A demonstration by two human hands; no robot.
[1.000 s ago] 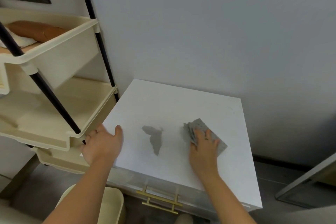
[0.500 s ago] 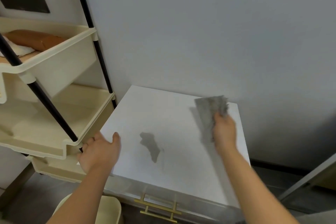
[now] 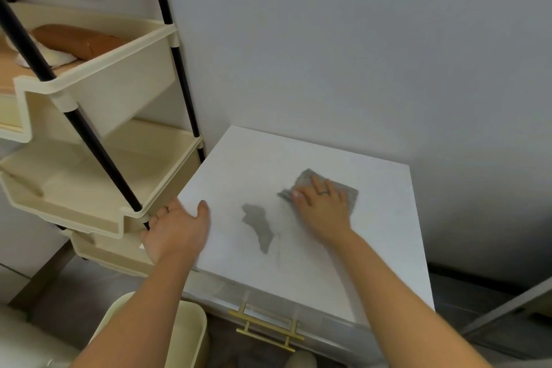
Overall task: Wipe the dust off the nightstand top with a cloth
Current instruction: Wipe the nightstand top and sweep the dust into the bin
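Note:
The white nightstand top (image 3: 385,236) fills the middle of the view, standing against a grey wall. A grey patch of dust (image 3: 257,222) lies near its centre. My right hand (image 3: 324,206) lies flat on a grey cloth (image 3: 346,193), pressing it onto the top just right of and behind the dust patch. My left hand (image 3: 176,230) grips the nightstand's left front edge, thumb on top, fingers wrapped over the side.
A cream tiered shelf rack (image 3: 98,182) with black poles stands right against the nightstand's left side. A cream bin (image 3: 182,334) sits on the floor below my left arm. A brass drawer handle (image 3: 268,330) sticks out at the front.
My right hand lifted the cloth off the top toward the back right corner, then brought it down flat again near the centre. The left hand stayed on the edge.

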